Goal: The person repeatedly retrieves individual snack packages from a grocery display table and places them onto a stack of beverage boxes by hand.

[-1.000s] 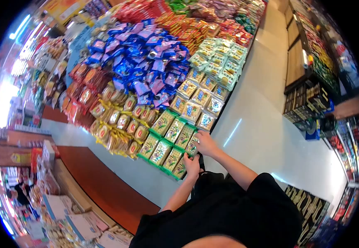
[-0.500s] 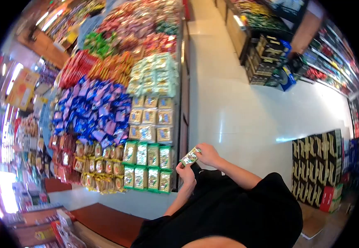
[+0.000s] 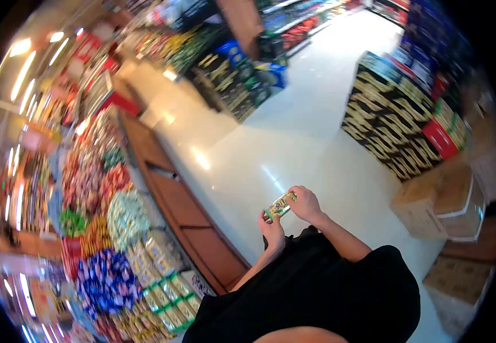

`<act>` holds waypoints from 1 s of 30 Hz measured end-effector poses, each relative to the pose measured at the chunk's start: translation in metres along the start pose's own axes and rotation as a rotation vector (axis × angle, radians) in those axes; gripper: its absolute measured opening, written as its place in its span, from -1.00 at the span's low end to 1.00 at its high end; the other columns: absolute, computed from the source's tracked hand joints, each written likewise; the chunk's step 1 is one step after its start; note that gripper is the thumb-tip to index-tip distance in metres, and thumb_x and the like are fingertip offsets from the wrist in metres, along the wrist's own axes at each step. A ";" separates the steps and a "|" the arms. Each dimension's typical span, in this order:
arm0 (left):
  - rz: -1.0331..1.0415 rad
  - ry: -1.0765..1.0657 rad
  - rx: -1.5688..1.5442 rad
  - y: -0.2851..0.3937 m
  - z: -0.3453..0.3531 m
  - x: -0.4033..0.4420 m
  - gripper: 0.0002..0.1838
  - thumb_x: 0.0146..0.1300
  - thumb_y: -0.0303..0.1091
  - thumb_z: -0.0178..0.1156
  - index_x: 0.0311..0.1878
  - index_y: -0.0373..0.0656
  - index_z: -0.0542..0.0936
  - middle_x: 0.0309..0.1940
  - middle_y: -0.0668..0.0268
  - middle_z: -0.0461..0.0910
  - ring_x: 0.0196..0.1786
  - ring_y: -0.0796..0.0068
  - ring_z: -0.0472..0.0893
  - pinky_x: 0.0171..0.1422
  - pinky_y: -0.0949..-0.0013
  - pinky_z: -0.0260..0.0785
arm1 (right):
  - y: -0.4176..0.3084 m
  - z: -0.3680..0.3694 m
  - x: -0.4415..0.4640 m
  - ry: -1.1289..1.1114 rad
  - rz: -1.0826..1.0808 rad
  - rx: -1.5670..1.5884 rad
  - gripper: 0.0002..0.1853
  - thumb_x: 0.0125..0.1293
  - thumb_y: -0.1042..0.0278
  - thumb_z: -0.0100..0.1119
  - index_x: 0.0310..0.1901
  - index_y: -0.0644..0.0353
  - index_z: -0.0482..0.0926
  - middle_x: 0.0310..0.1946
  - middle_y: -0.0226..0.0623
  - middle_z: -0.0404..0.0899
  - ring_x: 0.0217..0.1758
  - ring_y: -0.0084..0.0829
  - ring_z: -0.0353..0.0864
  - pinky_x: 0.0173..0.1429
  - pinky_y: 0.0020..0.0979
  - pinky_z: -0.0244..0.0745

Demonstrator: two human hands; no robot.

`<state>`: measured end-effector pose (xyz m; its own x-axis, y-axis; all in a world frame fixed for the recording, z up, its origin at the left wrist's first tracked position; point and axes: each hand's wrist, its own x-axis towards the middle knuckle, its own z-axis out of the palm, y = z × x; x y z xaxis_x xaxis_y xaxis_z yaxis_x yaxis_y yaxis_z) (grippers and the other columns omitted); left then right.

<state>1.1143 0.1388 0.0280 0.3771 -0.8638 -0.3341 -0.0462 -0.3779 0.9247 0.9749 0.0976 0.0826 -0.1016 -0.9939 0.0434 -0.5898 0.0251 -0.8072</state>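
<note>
A small green and gold snack packet is held in front of my body, tilted, over the aisle floor. My left hand grips its lower left end. My right hand is closed on its upper right end. What is inside the packet and its lettering cannot be made out. To the left, similar green-edged packets lie in rows on the display counter.
A brown wooden counter side runs along my left, topped with blue wrapped sweets and pale green packets. Stacked black and gold boxes and a cardboard carton stand right. Shiny floor lies ahead.
My view has swung to the right, so the counter now sits lower left and the stacked boxes are nearer the middle. Both hands still hold the packet.
</note>
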 end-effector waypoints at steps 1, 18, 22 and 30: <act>0.028 -0.069 -0.003 0.002 0.019 0.001 -0.45 0.27 -0.43 0.17 0.30 -0.32 0.27 0.07 0.14 0.36 -0.01 0.40 0.41 0.06 0.37 0.34 | 0.013 -0.022 0.001 0.061 0.045 0.001 -0.78 0.17 0.29 0.22 -0.21 0.24 0.59 -0.27 -0.05 0.60 -0.17 -0.02 0.60 -0.10 -0.14 0.52; 0.355 -0.932 0.353 0.054 0.362 -0.060 -0.45 0.27 -0.47 0.18 0.32 -0.28 0.30 0.04 0.16 0.37 0.01 0.38 0.43 0.08 0.32 0.36 | 0.219 -0.240 -0.032 0.948 0.562 0.166 -0.75 0.21 0.41 0.25 -0.11 0.32 0.55 -0.18 -0.06 0.59 -0.23 -0.20 0.68 -0.17 -0.34 0.62; 0.255 -1.120 0.302 0.066 0.460 -0.074 -0.50 0.29 -0.50 0.16 0.30 -0.23 0.35 0.00 0.20 0.40 -0.05 0.42 0.46 0.03 0.37 0.40 | 0.266 -0.320 -0.014 0.970 0.622 0.043 -0.74 0.20 0.40 0.25 -0.10 0.30 0.55 -0.15 -0.06 0.58 -0.22 -0.21 0.68 -0.16 -0.33 0.63; 0.255 -1.430 0.337 0.097 0.616 -0.108 -0.49 0.30 -0.49 0.15 0.32 -0.21 0.37 -0.09 0.26 0.46 -0.08 0.49 0.49 0.00 0.44 0.40 | 0.322 -0.449 0.003 1.105 0.772 0.120 -0.71 0.19 0.31 0.25 -0.11 0.28 0.57 -0.21 -0.07 0.63 -0.21 -0.21 0.66 -0.12 -0.30 0.55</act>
<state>0.4993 -0.0099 0.0410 -0.8680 -0.4290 -0.2503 -0.2514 -0.0551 0.9663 0.4252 0.1510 0.0869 -0.9915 -0.1239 -0.0395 -0.0232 0.4670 -0.8840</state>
